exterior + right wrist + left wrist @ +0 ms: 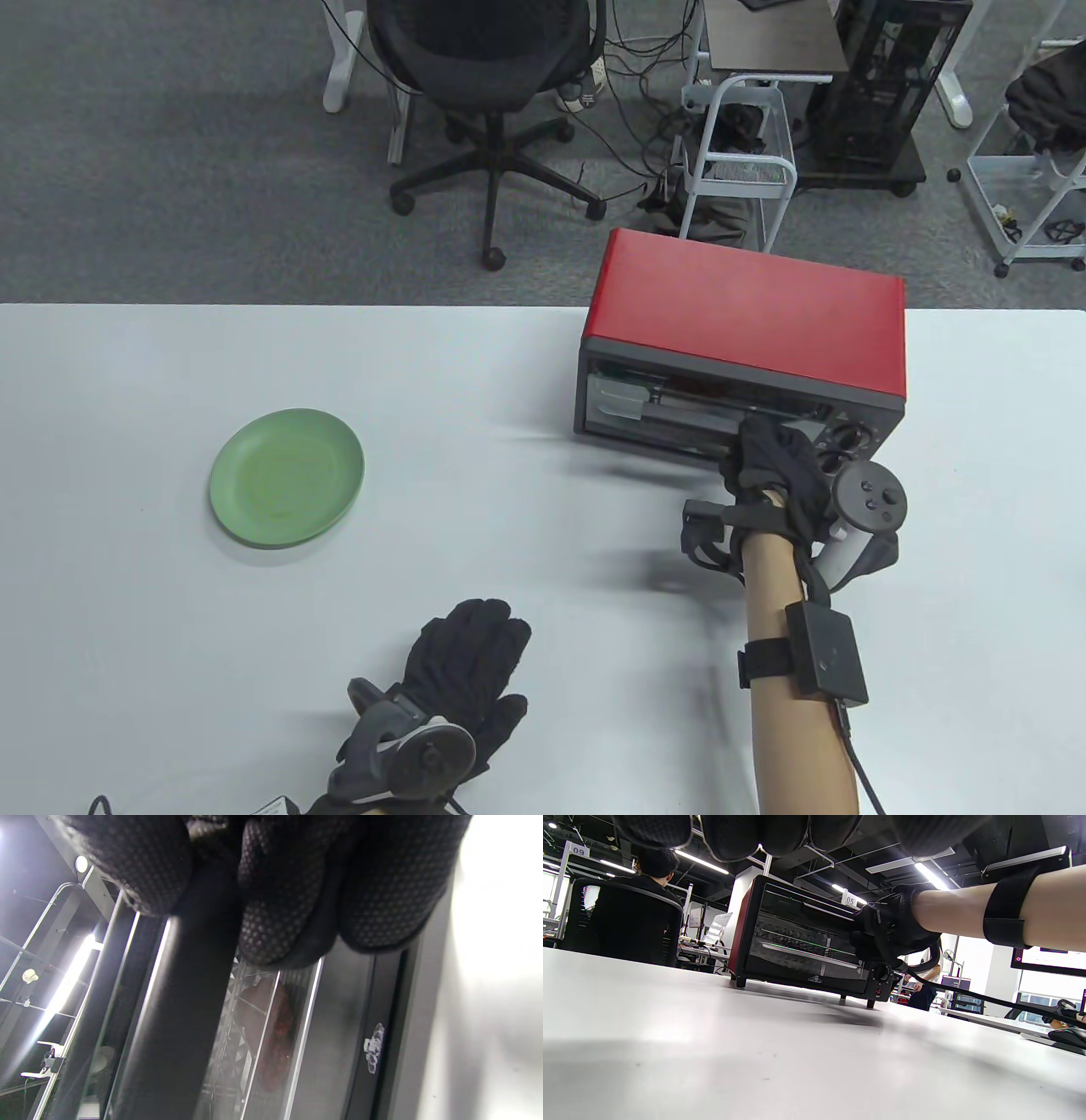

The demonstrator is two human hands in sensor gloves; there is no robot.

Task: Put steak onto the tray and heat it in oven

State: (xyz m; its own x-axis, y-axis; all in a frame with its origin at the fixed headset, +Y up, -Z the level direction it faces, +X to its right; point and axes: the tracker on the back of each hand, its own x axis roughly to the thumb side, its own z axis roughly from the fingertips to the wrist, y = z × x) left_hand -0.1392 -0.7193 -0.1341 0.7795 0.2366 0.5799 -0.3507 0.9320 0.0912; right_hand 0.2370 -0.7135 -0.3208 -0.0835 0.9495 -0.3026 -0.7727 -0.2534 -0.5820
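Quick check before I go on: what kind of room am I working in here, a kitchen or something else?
Probably an office or lab, not a kitchen: a swivel office chair and a computer tower on a cart stand on grey carpet behind the white table, and numbered station signs hang overhead.

An open-plan office or lab: grey carpet, swivel chair (488, 76), numbered desk signs (849, 898), exposed ceiling with strip lights (927, 872).

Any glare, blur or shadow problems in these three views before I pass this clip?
Table view: even light, sharp, soft shadows under the right hand and beside the oven. Left wrist view: ceiling strip lights flare, the near table is soft, the oven sharp. Right wrist view: blown-out white on the right side, gloved fingers and door handle blurred; the steak shows dimly through the glass.
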